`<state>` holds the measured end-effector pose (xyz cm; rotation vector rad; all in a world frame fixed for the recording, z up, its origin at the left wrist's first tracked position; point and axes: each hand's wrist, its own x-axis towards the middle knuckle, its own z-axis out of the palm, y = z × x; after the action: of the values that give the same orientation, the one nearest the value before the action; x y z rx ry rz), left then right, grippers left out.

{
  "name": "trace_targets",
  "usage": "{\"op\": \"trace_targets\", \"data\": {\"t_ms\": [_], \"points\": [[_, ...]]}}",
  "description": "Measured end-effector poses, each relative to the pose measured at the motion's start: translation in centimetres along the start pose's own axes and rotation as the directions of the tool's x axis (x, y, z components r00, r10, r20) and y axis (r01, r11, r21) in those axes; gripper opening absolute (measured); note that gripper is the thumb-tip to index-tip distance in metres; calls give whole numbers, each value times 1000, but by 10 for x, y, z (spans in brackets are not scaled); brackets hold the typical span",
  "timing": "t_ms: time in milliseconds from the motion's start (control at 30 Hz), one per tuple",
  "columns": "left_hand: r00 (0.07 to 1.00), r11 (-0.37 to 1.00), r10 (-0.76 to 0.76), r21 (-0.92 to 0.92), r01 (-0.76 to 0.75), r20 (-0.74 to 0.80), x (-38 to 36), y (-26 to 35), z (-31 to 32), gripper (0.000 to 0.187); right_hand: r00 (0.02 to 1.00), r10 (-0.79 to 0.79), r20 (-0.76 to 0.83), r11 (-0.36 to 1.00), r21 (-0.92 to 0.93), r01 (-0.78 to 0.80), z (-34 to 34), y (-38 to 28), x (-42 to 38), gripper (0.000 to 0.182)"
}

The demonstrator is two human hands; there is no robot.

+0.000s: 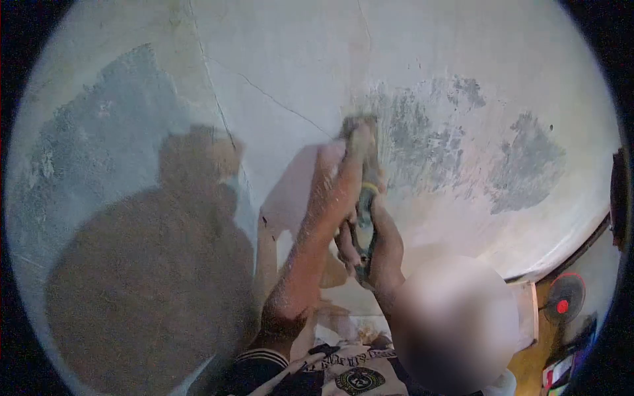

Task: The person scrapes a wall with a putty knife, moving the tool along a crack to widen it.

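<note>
A long dark power tool with a yellow ring (365, 234) is held upright against the pale wall (284, 39). Its head touches the plaster and is partly hidden and smeared by motion. My left hand (353, 148) is closed round the upper part of the tool. Lower down, my right hand (386, 241) wraps round the tool's body, with fingers showing on its left side. Rough grey patches (422, 132) show beside the tool head, and thin cracks run across the wall to its left. Fine pale specks hang about my left forearm.
Large dark shadows (152, 284) fall on the wall at left. Another grey patch (528, 162) lies farther right. A black and red fan (566, 298) stands at lower right, near assorted items (561, 373). A blurred round area (456, 323) covers part of the lower view.
</note>
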<state>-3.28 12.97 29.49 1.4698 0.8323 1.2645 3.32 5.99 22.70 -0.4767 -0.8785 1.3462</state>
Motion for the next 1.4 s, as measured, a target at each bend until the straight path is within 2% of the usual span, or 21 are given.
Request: {"op": "trace_targets", "data": {"t_ms": [67, 100, 167, 200, 233, 300, 367, 400, 500, 567, 633, 667, 700, 733, 800, 933, 1067, 1167, 1267, 1367, 1400], "points": [[998, 998, -33, 49, 31, 51, 2, 23, -7, 49, 999, -44, 16, 999, 2, 44, 16, -9, 2, 43], [998, 1000, -28, -8, 28, 48, 1, 17, -5, 50, 998, -65, 26, 998, 3, 65, 22, -12, 2, 43], [999, 993, -1, -116, 6, 38, 1, 2, -1, 51, 1000, -7, 4, 999, 51, 7, 10, -8, -10, 41], [1000, 994, -9, -109, 12, 28, -1, -1, -1, 51, 1000, 21, 3, 997, 70, -21, 5, -6, -12, 41], [1000, 994, 2, -106, 0, 18, 1, -1, 1, 51, 999, -22, 39, 999, 25, 21, 4, -8, -2, 41], [999, 999, -23, -33, 24, 45, -2, 7, -1, 51, 996, -78, 50, 997, -25, 79, 4, -2, 4, 40], [995, 997, -36, 69, 30, 89, -2, 40, -9, 50, 996, -69, 64, 997, 38, 67, 17, -14, 3, 41], [996, 1000, -24, 18, 22, 89, -2, 33, -8, 49, 994, -68, 88, 996, 66, 63, 23, -20, 4, 41], [998, 995, 1, -97, 5, 69, -2, 8, -3, 46, 1000, 8, 23, 987, 162, -11, 10, -12, -12, 42], [999, 990, -14, -143, 20, 44, -2, 8, 2, 46, 997, -57, 59, 995, 87, 51, 12, -12, 1, 42], [998, 996, -13, -93, 18, 53, -2, 26, -2, 44, 986, -136, 96, 991, 19, 135, 22, -17, 5, 41], [999, 998, -11, -67, 15, 51, -2, 34, -5, 43, 991, -104, 87, 994, 38, 101, 20, -16, 3, 42], [996, 989, -75, -127, 80, 41, 2, 19, -3, 43, 993, -78, 90, 996, 53, 74, 14, -17, 4, 42], [995, 991, -73, -110, 79, 61, -2, 7, -2, 44, 996, -42, 79, 996, 76, 36, 10, -13, -1, 42], [995, 996, -18, -84, 27, 101, -1, 7, 2, 45, 995, -59, 83, 995, 87, 52, 6, -11, -1, 42], [991, 991, 133, -31, -133, 32, 9, 38, 2, 57, 985, -118, 126, 993, 36, 114, 21, -28, 17, 41], [998, 987, 49, -155, -42, 42, 1, 8, 6, 51, 996, -13, 83, 986, 169, -1, 10, -21, -6, 41], [997, 1000, 9, -21, -7, 80, 3, 29, 2, 50, 991, -72, 112, 991, 118, 59, 13, -18, 6, 40], [994, 996, 73, -62, -68, 81, 10, 18, 0, 49, 998, -67, 3, 994, 92, 66, 24, -18, 2, 40], [991, 998, 47, -52, -41, 122, 8, -7, 3, 48, 998, -37, 43, 985, 171, 29, 4, -11, -8, 41], [991, 994, 93, -62, -88, 92, 9, -1, 1, 50, 997, -56, 53, 988, 150, 47, 8, -12, -1, 41]]}}
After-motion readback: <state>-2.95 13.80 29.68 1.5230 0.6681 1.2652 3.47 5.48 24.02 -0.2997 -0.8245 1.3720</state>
